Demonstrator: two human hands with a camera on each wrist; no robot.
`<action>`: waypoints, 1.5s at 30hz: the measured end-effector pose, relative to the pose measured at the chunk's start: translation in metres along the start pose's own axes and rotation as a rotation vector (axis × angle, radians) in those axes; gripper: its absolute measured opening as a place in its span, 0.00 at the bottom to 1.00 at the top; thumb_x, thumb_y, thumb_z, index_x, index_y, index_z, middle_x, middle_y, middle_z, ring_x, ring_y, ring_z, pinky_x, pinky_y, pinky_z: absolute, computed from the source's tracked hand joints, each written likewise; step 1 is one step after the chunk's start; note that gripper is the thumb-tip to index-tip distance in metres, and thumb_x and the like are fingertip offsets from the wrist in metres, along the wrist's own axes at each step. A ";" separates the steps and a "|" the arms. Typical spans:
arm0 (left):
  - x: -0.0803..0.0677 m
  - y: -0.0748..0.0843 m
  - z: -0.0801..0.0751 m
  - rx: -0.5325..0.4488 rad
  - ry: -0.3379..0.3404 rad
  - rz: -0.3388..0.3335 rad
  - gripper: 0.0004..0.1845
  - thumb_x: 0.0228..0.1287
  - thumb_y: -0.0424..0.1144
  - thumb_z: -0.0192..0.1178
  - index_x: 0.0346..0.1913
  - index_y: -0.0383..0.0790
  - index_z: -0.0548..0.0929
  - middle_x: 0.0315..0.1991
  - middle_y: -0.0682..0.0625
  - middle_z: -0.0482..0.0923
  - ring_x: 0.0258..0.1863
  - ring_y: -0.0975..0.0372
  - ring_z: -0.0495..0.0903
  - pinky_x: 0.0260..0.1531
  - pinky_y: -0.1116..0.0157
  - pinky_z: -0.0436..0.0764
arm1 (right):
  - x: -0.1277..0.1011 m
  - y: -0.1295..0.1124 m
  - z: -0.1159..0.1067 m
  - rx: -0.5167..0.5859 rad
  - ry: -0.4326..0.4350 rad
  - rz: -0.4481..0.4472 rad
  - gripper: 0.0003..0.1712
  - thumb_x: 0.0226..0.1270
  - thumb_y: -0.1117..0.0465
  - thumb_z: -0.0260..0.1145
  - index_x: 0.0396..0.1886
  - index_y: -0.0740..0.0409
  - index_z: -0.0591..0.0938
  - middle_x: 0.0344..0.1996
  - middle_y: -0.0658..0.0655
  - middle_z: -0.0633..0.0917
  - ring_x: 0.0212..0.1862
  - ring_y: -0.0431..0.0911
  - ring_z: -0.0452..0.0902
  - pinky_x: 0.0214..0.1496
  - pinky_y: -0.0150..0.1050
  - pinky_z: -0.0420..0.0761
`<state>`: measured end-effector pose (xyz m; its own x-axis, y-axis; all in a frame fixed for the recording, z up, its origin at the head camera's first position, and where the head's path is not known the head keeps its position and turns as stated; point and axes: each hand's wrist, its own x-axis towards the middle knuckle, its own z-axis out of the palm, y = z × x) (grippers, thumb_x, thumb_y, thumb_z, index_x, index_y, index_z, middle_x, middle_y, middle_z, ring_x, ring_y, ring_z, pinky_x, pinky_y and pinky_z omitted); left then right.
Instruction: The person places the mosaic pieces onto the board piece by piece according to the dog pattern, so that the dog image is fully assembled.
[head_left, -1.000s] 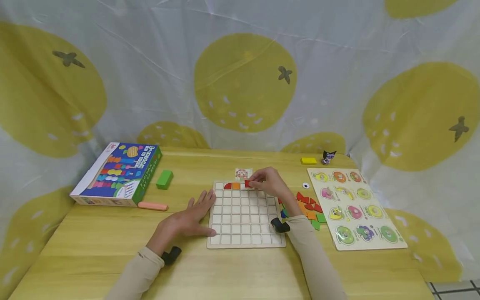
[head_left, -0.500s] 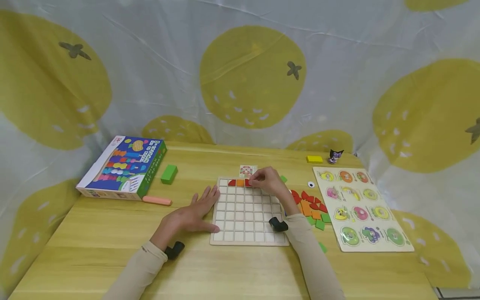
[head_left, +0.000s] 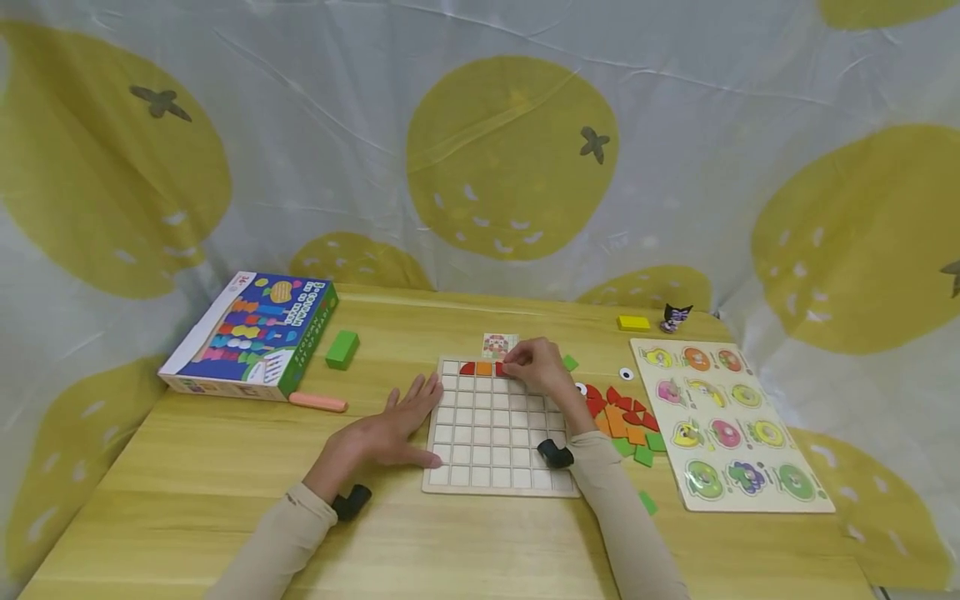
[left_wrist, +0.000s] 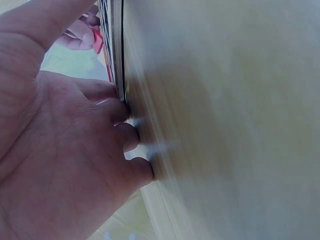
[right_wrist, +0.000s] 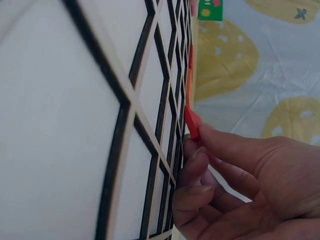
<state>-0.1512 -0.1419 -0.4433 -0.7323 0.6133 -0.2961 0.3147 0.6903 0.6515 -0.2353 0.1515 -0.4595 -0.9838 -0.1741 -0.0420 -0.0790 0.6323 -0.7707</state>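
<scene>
Two tiles point(head_left: 476, 367) already sit in the board's point(head_left: 495, 433) far row; the right hand point(head_left: 542, 367) has lowered a pinched red tile point(head_left: 499, 369) beside them, left hand point(head_left: 390, 429) flat at the board's edge.

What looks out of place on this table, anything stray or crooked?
One green piece lies alone near the table's front edge, apart from the loose tile pile beside the grid board. The red tile in the right hand sits tilted, not flat.
</scene>
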 end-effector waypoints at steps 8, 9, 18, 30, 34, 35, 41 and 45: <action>-0.002 0.002 0.000 -0.039 -0.016 0.026 0.62 0.69 0.49 0.75 0.86 0.28 0.41 0.88 0.35 0.27 0.86 0.41 0.25 0.82 0.36 0.28 | -0.005 -0.001 0.002 -0.027 0.006 -0.003 0.05 0.71 0.63 0.77 0.34 0.58 0.92 0.29 0.53 0.88 0.31 0.45 0.78 0.33 0.36 0.77; -0.003 0.002 0.000 -0.041 -0.017 0.030 0.62 0.69 0.49 0.75 0.86 0.28 0.41 0.88 0.35 0.27 0.86 0.40 0.24 0.82 0.36 0.28 | -0.006 -0.001 0.003 -0.028 0.006 0.000 0.05 0.71 0.63 0.77 0.34 0.58 0.92 0.29 0.53 0.88 0.31 0.45 0.78 0.33 0.36 0.77; -0.001 -0.001 0.007 -0.001 -0.006 0.014 0.61 0.69 0.48 0.75 0.86 0.28 0.43 0.88 0.35 0.30 0.87 0.40 0.28 0.83 0.37 0.32 | -0.009 0.003 0.004 -0.019 0.002 0.009 0.03 0.70 0.63 0.78 0.37 0.58 0.95 0.32 0.53 0.90 0.32 0.45 0.81 0.33 0.35 0.79; 0.000 -0.002 0.007 0.011 -0.009 0.019 0.61 0.70 0.49 0.74 0.86 0.28 0.42 0.88 0.35 0.29 0.87 0.40 0.28 0.83 0.36 0.32 | -0.009 0.004 0.003 -0.018 -0.033 -0.001 0.06 0.67 0.67 0.79 0.43 0.60 0.95 0.37 0.55 0.91 0.35 0.46 0.82 0.37 0.37 0.82; 0.000 -0.002 0.004 0.014 -0.009 0.017 0.61 0.70 0.49 0.74 0.86 0.28 0.41 0.88 0.35 0.29 0.87 0.40 0.27 0.82 0.36 0.31 | -0.006 0.001 0.003 -0.043 -0.025 -0.026 0.06 0.66 0.68 0.79 0.42 0.61 0.94 0.36 0.55 0.91 0.35 0.46 0.81 0.37 0.37 0.82; 0.000 -0.002 0.003 0.015 -0.010 0.016 0.61 0.70 0.49 0.74 0.86 0.28 0.41 0.88 0.35 0.28 0.87 0.40 0.27 0.82 0.36 0.31 | -0.005 0.000 0.003 -0.044 -0.022 -0.026 0.05 0.66 0.68 0.79 0.41 0.61 0.94 0.35 0.55 0.90 0.35 0.46 0.81 0.37 0.37 0.82; 0.002 -0.003 0.001 0.020 -0.017 0.011 0.62 0.71 0.50 0.74 0.87 0.29 0.40 0.88 0.36 0.27 0.87 0.41 0.26 0.82 0.36 0.30 | -0.001 -0.002 0.002 -0.026 -0.010 0.024 0.04 0.65 0.67 0.80 0.40 0.60 0.94 0.35 0.55 0.90 0.36 0.46 0.81 0.37 0.37 0.82; 0.003 -0.004 0.001 0.019 -0.015 0.010 0.62 0.70 0.50 0.74 0.86 0.28 0.41 0.88 0.35 0.28 0.87 0.41 0.26 0.82 0.36 0.30 | -0.001 -0.003 0.002 -0.016 -0.002 0.042 0.05 0.65 0.67 0.81 0.39 0.59 0.95 0.35 0.56 0.91 0.36 0.47 0.82 0.36 0.37 0.81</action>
<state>-0.1544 -0.1422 -0.4477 -0.7200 0.6260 -0.2996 0.3339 0.6909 0.6412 -0.2338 0.1487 -0.4586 -0.9860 -0.1485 -0.0753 -0.0402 0.6513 -0.7578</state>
